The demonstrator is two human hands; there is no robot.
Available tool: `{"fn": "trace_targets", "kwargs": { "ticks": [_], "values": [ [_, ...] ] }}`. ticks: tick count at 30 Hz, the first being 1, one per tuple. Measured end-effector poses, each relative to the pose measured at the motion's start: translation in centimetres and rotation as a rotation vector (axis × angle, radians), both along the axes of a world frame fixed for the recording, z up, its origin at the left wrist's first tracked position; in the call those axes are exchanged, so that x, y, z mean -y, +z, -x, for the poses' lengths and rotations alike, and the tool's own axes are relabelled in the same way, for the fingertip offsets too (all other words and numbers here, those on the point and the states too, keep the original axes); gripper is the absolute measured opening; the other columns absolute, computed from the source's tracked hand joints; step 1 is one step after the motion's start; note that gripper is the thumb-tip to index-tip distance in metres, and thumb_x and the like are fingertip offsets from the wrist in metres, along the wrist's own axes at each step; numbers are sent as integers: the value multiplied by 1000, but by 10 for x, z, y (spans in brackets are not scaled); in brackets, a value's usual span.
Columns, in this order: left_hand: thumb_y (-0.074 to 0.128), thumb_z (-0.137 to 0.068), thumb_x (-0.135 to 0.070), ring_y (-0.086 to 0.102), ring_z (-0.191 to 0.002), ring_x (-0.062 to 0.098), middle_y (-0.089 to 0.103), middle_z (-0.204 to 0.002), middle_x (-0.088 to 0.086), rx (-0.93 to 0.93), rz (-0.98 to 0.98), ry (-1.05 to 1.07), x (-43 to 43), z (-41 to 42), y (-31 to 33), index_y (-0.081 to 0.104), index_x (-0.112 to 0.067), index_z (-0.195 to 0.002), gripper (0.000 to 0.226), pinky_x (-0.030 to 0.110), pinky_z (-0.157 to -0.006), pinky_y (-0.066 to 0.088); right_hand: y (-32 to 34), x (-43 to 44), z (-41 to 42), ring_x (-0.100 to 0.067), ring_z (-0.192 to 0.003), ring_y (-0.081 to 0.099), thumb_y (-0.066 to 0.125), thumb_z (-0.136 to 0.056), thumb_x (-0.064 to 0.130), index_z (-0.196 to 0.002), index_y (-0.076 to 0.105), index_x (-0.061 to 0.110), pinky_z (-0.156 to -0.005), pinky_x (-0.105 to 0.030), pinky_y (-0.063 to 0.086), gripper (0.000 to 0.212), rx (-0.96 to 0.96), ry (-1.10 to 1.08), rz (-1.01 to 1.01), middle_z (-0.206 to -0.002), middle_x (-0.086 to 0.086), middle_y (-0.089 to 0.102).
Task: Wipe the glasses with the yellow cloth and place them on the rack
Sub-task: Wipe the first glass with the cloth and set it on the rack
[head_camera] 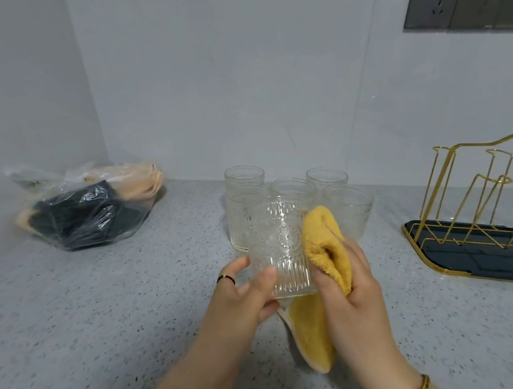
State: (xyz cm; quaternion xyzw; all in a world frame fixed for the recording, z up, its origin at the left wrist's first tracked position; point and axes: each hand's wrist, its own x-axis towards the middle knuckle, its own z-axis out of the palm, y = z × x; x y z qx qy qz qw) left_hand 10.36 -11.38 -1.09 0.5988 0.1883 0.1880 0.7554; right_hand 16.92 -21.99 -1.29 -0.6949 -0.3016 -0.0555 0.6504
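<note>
1 glass [283, 249]: grips upright in left hand [245, 296], pinches yellow cloth [321, 234] against its right side with right hand [353, 285]; rack [502, 180] at right edge of counter [101, 310].

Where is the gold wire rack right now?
In the head view, the gold wire rack stands on a dark gold-rimmed tray at the right edge of the counter, right of the clear patterned glasses and below the grey wall sockets.
</note>
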Motion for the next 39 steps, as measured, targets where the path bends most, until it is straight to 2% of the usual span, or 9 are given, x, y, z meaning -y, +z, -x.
{"fn": "trace_targets", "kwargs": {
  "ticks": [3,6,10,15,19,25,32,36,39],
  "values": [
    [77,-49,-54,62,-107,16,59,-127,5,-48,23,-57,3,-2,-3,33,-16,-139,107,34,-101,45,-7,-4,1,5,-122,33,50,-72,32,-110,42,63,-94,3,26,50,91,33,83,-137,7,38],
    [75,-39,-48,65,-104,15,66,-116,1,-45,-10,-57,1,-2,-6,48,-18,-126,96,35,-96,49,-10,-5,4,14,-122,26,50,-71,32,-107,28,77,-93,3,24,61,186,60,139,-133,24,26],
    [78,-44,-42,65,-106,20,67,-116,5,-14,17,-160,-2,-1,-8,48,-14,-128,93,42,-99,47,1,1,2,19,-116,31,42,-61,47,-104,40,72,-90,5,25,50,113,58,64,-130,24,31],
    [80,-53,-37,69,-92,19,73,-99,6,12,97,-127,4,-4,-8,53,-6,-119,77,37,-92,47,4,6,-8,-13,-107,56,53,-79,40,-110,56,33,-99,-37,43,32,-53,87,46,-114,0,60],
    [62,-58,-32,69,-92,18,75,-91,3,93,204,-14,-11,-5,-7,64,-13,-98,44,33,-90,46,-2,0,3,8,-98,52,55,-79,38,-100,54,42,-82,-3,39,21,-2,210,145,-109,8,58],
    [69,-46,-43,65,-103,26,70,-104,13,6,4,-106,-14,-2,-8,62,-5,-111,75,45,-99,46,-1,-1,11,27,-113,23,44,-68,43,-109,26,77,-86,6,23,56,246,104,159,-125,47,15],
    [66,-48,-39,69,-95,19,73,-100,8,129,116,-199,-3,-2,-8,62,-8,-104,65,25,-81,55,6,4,-1,3,-102,55,54,-80,42,-108,50,39,-85,-14,46,28,-83,103,-21,-112,11,59],
    [63,-58,-33,71,-88,16,75,-93,6,119,224,-40,-11,-7,-9,63,-12,-100,47,32,-87,49,-1,-2,7,14,-97,49,49,-88,32,-103,46,45,-76,1,38,20,-72,181,124,-109,13,54],
    [58,-60,-33,72,-80,13,76,-86,3,115,245,9,-18,-7,-9,64,-13,-95,40,30,-84,50,-2,-4,15,20,-101,42,46,-76,32,-107,40,50,-78,4,32,36,53,182,163,-113,17,46]
  ]
}}
